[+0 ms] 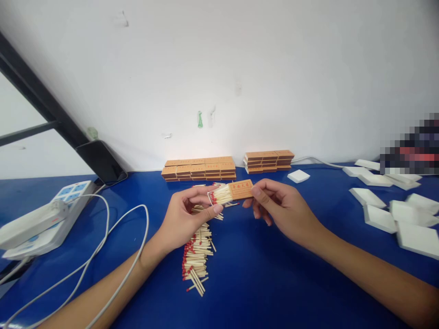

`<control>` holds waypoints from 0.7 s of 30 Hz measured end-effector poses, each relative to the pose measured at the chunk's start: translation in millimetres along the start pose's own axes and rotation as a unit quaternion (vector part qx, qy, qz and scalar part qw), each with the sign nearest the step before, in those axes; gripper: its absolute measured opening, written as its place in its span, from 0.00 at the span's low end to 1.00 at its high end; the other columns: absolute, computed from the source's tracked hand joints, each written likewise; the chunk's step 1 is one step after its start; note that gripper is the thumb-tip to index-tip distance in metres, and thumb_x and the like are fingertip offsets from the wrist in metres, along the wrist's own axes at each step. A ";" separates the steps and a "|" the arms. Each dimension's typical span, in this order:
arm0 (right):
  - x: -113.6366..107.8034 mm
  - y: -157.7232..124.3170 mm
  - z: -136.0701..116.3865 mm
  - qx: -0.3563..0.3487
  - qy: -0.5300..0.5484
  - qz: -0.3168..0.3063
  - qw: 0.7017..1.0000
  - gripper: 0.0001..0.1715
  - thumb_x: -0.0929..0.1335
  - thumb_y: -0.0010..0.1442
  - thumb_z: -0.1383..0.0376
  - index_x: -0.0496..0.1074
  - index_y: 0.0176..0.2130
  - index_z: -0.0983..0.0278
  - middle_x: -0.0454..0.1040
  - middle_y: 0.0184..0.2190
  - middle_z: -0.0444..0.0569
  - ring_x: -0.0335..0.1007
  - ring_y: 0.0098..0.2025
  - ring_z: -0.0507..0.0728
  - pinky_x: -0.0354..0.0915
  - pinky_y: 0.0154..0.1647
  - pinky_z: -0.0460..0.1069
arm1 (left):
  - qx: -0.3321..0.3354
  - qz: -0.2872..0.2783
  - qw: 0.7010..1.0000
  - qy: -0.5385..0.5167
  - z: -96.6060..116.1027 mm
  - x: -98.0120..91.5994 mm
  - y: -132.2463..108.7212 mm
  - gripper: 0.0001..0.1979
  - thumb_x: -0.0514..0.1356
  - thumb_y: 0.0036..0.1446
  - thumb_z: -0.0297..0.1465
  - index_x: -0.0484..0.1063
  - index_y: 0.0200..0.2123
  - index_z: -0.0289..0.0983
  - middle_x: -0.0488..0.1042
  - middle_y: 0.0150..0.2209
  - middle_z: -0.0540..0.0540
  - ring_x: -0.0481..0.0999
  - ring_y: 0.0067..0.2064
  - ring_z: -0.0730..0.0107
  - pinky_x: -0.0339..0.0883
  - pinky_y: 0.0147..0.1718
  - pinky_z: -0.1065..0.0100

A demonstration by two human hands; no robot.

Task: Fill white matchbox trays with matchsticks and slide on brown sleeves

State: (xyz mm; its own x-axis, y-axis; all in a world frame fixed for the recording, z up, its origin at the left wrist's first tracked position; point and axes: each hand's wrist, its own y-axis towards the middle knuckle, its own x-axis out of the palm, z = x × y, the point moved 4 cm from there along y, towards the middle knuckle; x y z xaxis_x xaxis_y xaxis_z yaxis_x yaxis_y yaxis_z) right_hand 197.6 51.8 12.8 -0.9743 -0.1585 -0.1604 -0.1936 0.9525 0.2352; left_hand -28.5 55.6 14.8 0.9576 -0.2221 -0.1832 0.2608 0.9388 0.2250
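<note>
Between my hands, above the blue table, is a matchbox with its white inner tray (pixel 220 195) of red-headed matches part-way out of the orange printed sleeve (pixel 242 189). My left hand (pixel 188 214) grips the tray end, thumb in front and fingers behind. At the other end, my right hand (pixel 279 201) pinches the sleeve between thumb and fingers. Below my left hand lies a long heap of loose matches (pixel 198 251), most red heads pointing left. A few more matches lie behind the matchbox, partly hidden by it.
Stacked orange matchboxes (pixel 199 168) line the wall, with a second stack (pixel 268 161) to their right. Several white trays (pixel 379 218) lie at right, and one white tray (pixel 298 176) sits apart. At left are a power strip (pixel 55 219), a looping white cable (pixel 147 228) and a phone (pixel 102 161).
</note>
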 end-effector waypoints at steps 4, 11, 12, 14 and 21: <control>-1.3 -0.1 -2.4 -0.003 -0.003 0.002 1.000 0.25 0.68 0.68 0.43 0.73 0.34 0.60 0.75 0.23 0.44 0.66 0.21 0.51 0.63 0.17 0.46 | -0.007 -0.011 1.000 0.003 -1.7 1.4 -0.7 0.24 0.74 0.54 0.37 0.81 0.54 0.35 0.85 0.35 0.42 0.84 0.36 0.60 0.80 0.40 0.60; 2.4 -1.1 0.7 0.012 0.000 -0.043 0.999 0.25 0.67 0.69 0.42 0.72 0.37 0.60 0.75 0.25 0.44 0.69 0.22 0.52 0.63 0.18 0.46 | -0.007 -0.023 1.000 -0.014 -4.4 4.9 -1.0 0.26 0.74 0.54 0.35 0.80 0.55 0.35 0.85 0.36 0.43 0.84 0.37 0.63 0.79 0.41 0.63; 0.2 -0.4 2.4 0.007 -0.001 -0.025 1.000 0.25 0.66 0.70 0.42 0.71 0.39 0.60 0.76 0.28 0.45 0.70 0.23 0.52 0.63 0.17 0.46 | -0.003 -0.011 1.000 -0.010 -4.8 4.7 -0.9 0.26 0.74 0.55 0.36 0.79 0.56 0.35 0.85 0.36 0.44 0.84 0.37 0.63 0.79 0.41 0.63; -7.2 2.1 6.6 -0.012 -0.023 0.027 0.999 0.23 0.65 0.71 0.43 0.70 0.42 0.59 0.78 0.33 0.46 0.71 0.24 0.52 0.63 0.18 0.47 | 0.004 0.021 1.000 0.009 -5.7 2.9 -0.7 0.25 0.73 0.56 0.36 0.79 0.56 0.35 0.85 0.37 0.44 0.84 0.38 0.63 0.78 0.40 0.64; -8.3 13.2 26.4 -0.111 -0.338 -0.033 0.934 0.07 0.71 0.68 0.59 0.76 0.40 0.60 0.76 0.35 0.46 0.70 0.35 0.56 0.67 0.37 0.53 | 0.044 0.125 0.982 0.135 -2.4 -9.3 -1.1 0.25 0.72 0.59 0.39 0.79 0.57 0.38 0.84 0.36 0.45 0.83 0.41 0.62 0.76 0.46 0.62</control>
State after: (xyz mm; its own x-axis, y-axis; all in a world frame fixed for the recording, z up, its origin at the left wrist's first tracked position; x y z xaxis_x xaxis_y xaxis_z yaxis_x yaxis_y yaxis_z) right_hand 206.2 72.5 -8.1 -0.6782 0.0577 -0.7326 -0.3429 0.8569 0.3849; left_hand -37.9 57.2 13.9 0.9289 0.1005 -0.3565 0.0436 0.9261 0.3748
